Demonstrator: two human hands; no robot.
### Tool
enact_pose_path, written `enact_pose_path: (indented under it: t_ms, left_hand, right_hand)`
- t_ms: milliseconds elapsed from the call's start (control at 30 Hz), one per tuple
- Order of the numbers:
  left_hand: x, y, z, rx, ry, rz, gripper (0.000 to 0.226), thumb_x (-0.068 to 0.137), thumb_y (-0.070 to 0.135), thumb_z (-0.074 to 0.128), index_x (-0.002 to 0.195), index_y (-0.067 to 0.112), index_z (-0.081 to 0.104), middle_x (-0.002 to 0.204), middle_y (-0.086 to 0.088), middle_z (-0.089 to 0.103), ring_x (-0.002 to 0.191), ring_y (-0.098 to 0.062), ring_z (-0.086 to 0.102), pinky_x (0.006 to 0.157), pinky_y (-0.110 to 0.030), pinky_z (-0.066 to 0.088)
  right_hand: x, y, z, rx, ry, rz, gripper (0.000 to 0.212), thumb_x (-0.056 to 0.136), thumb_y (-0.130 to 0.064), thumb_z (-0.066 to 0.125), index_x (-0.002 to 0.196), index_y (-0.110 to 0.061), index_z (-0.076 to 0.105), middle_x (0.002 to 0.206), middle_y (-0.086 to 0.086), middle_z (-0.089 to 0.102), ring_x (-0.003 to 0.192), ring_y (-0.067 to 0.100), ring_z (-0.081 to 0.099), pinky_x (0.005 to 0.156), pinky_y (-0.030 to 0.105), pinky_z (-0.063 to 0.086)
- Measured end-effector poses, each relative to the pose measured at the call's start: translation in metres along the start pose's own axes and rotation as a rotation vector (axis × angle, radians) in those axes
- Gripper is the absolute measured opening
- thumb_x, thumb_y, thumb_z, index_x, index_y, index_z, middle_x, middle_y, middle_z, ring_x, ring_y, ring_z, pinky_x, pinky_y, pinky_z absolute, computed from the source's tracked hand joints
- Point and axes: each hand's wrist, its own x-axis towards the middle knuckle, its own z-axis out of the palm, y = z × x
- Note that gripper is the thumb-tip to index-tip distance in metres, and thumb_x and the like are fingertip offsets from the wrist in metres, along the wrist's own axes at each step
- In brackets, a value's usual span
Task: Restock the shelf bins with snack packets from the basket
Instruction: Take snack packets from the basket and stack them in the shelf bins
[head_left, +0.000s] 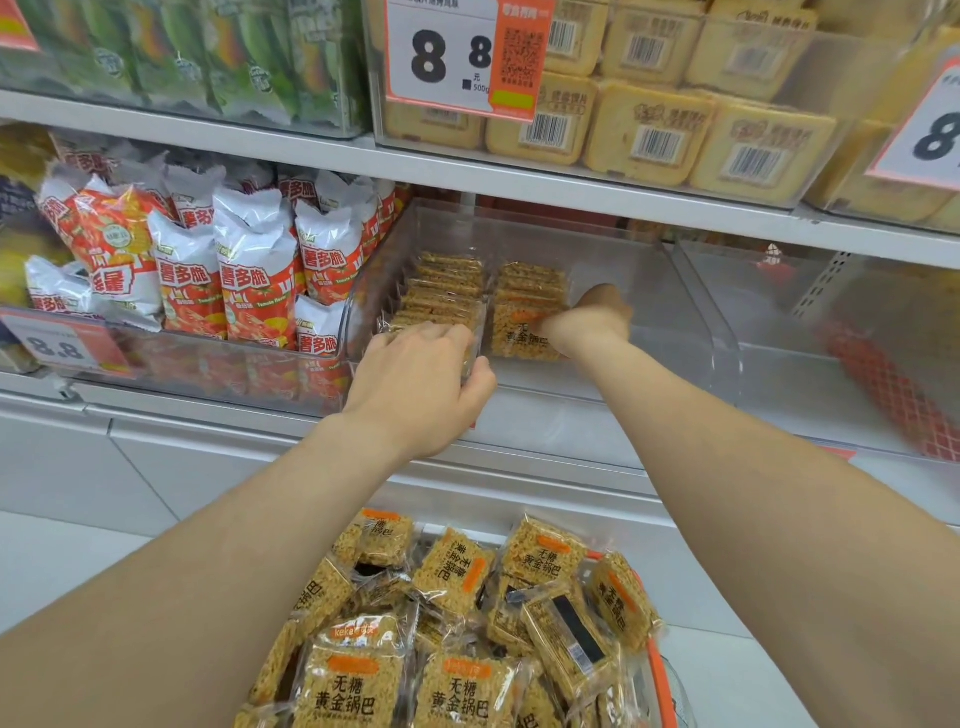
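Clear shelf bin (675, 312) — left hand (421, 379) and right hand (589, 319) each grip snack packets (441, 291).

Lower shelf (208, 431): three clear bins set side by side. Bin of red-white crisp bags (208, 358) seen at 9 o'clock, bin of rice-crust packets (691, 312) at centre, third bin (831, 374) at 3 o'clock. Upper shelf (260, 145): bin of green packets (311, 127) placed at 11 o'clock, bin of yellow packs (810, 78) at 1 o'clock.

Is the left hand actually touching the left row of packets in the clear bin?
Touching. The head view shows the left hand with its fingers curled over the front of the left row of packets, no gap between them.
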Motion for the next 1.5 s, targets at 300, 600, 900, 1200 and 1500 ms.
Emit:
enact_pose_path:
  t_ms: [300, 600, 900, 1200, 1500]
  left_hand:
    - [-0.001, 0.007, 0.0, 0.041, 0.019, -0.014, 0.032, 0.096, 0.048, 0.021, 0.093, 0.024, 0.041, 0.106, -0.003, 0.066, 0.107, -0.028, 0.058, 0.098, -0.046, 0.042]
    - [0.001, 0.006, 0.005, 0.085, -0.075, -0.006, 0.056, 0.1, 0.051, 0.011, 0.143, 0.029, 0.04, 0.138, -0.004, 0.062, 0.138, -0.031, 0.049, 0.119, -0.058, 0.028]
    - [-0.006, 0.01, -0.014, 0.053, 0.149, 0.102, 0.028, 0.102, 0.045, 0.047, 0.109, 0.02, 0.056, 0.106, -0.002, 0.053, 0.097, -0.027, 0.049, 0.085, -0.044, 0.043]
    - [-0.031, 0.027, -0.032, -0.092, -0.257, 0.17, 0.04, 0.094, 0.044, 0.056, 0.064, 0.018, 0.06, 0.061, 0.003, 0.061, 0.062, -0.014, 0.059, 0.065, -0.037, 0.056]
    - [-0.05, 0.025, -0.011, 0.069, -0.879, 0.072, 0.028, 0.098, 0.05, 0.057, 0.116, 0.032, 0.07, 0.102, 0.006, 0.076, 0.093, -0.016, 0.073, 0.094, -0.044, 0.06]
  right_hand:
    - [-0.003, -0.001, 0.006, 0.066, -0.068, -0.083, 0.026, 0.084, -0.025, 0.08, 0.089, -0.014, 0.057, 0.099, 0.005, 0.067, 0.092, 0.023, 0.068, 0.064, 0.025, 0.046]
    - [0.002, 0.013, -0.003, 0.257, -0.165, 0.019, 0.026, 0.077, -0.01, 0.087, 0.094, -0.003, 0.067, 0.088, 0.013, 0.074, 0.069, 0.028, 0.077, 0.064, 0.044, 0.066]
    - [-0.019, 0.023, -0.028, -0.188, -0.13, -0.181, 0.024, 0.092, -0.024, 0.069, 0.081, -0.011, 0.052, 0.088, 0.009, 0.065, 0.08, 0.028, 0.069, 0.067, 0.034, 0.059]
    - [-0.099, 0.043, -0.058, -0.21, 0.206, -0.853, 0.026, 0.085, -0.028, 0.039, 0.071, -0.021, 0.06, 0.066, 0.005, 0.063, 0.061, 0.034, 0.057, 0.055, 0.034, 0.045]
    - [-0.161, 0.085, -0.03, -0.81, -0.572, -1.03, 0.021, 0.09, -0.018, 0.05, 0.079, -0.013, 0.068, 0.073, 0.005, 0.065, 0.071, 0.027, 0.059, 0.063, 0.039, 0.057]
